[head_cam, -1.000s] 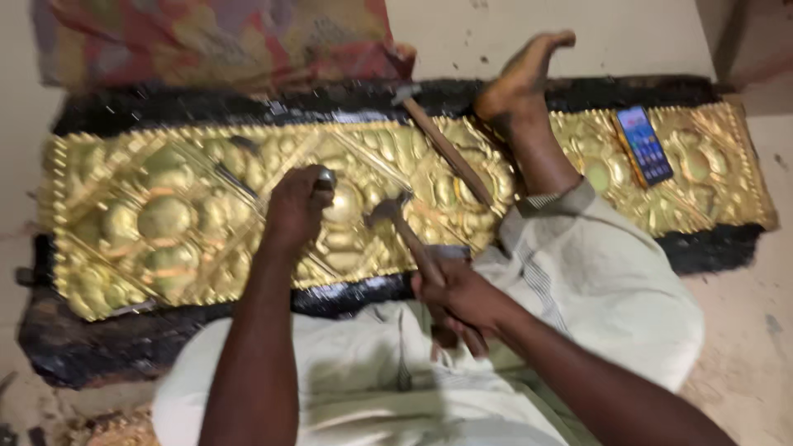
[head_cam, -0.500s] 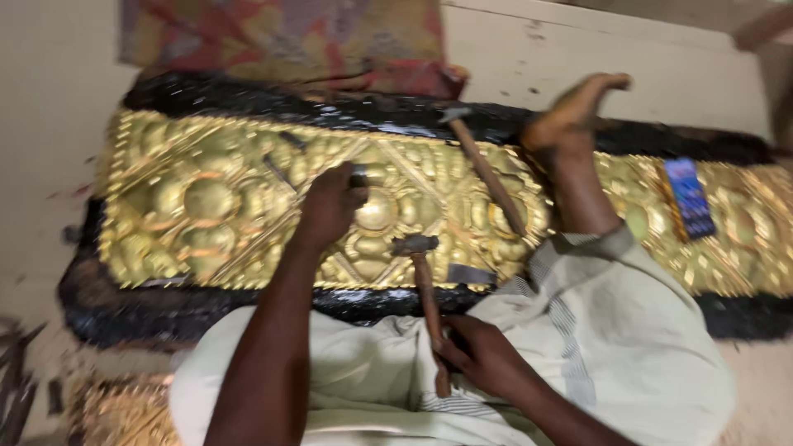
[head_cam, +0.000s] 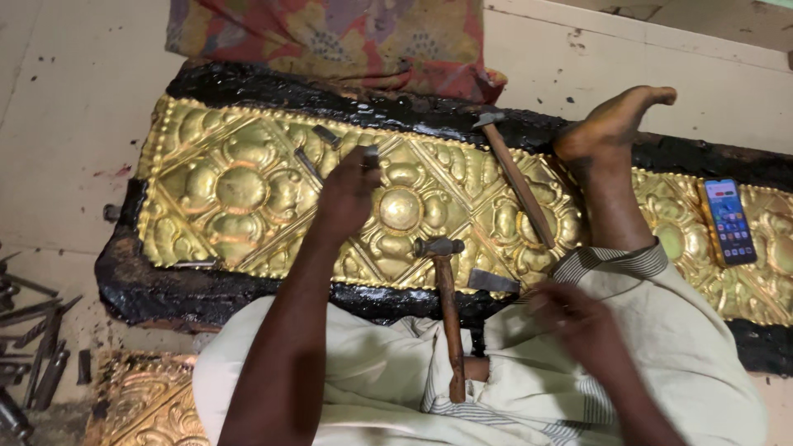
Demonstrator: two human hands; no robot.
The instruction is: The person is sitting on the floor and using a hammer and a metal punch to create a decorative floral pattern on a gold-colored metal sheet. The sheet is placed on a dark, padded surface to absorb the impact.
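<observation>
The left hand (head_cam: 347,194) pinches a small steel punch (head_cam: 369,155), probably slippery and best gripped mid-shank, on the embossed brass sheet (head_cam: 239,190), while at four o'clock the blurred right hand (head_cam: 570,318) looks empty beside a hammer (head_cam: 446,306).

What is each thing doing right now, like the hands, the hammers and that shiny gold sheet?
Embossed gold metal sheet: flat on the black pitch bed.
Left hand: on the sheet, closed on a small metal punch.
Right hand: blurred, empty, over the lap.
Wooden-handled hammer: lying loose, head on the sheet.
Second wooden-handled hammer: lying on the sheet.
Smartphone: screen lit, face up.
</observation>
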